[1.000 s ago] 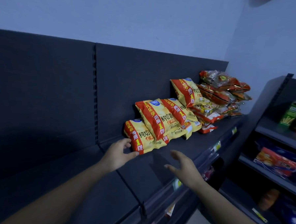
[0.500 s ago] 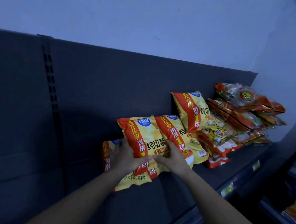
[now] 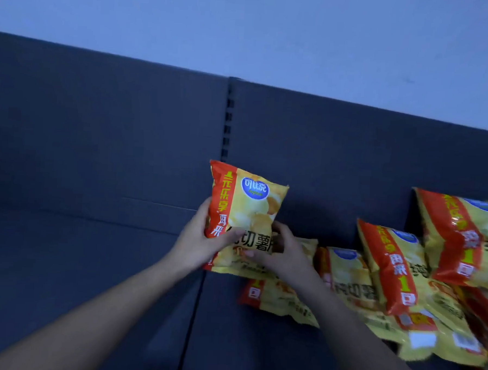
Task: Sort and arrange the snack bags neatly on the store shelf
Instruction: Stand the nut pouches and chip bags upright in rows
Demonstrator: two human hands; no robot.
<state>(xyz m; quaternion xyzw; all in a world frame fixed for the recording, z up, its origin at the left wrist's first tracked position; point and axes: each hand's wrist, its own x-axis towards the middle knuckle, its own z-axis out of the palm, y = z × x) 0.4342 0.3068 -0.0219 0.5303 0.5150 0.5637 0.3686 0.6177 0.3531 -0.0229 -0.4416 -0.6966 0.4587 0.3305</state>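
A yellow chip bag with a red side band [image 3: 246, 202] stands upright against the dark back panel, near the seam between two shelf sections. My left hand [image 3: 199, 240] grips its lower left edge, thumb across the front. On the bag's lower right, my right hand [image 3: 279, 250] holds it with curled fingers. Several more yellow and red chip bags [image 3: 396, 280] lie overlapping in a loose pile on the shelf to the right. Another bag [image 3: 276, 299] lies flat under my right wrist.
The dark shelf surface [image 3: 77, 261] stretches bare to the left of the held bag. A slotted upright [image 3: 227, 119] divides the back panel just above the bag. A pale wall rises behind the shelving.
Both hands have lifted one chip bag off the pile and carried it left, standing it upright by the panel seam. The view has swung left, so the orange bags at the far right are gone.
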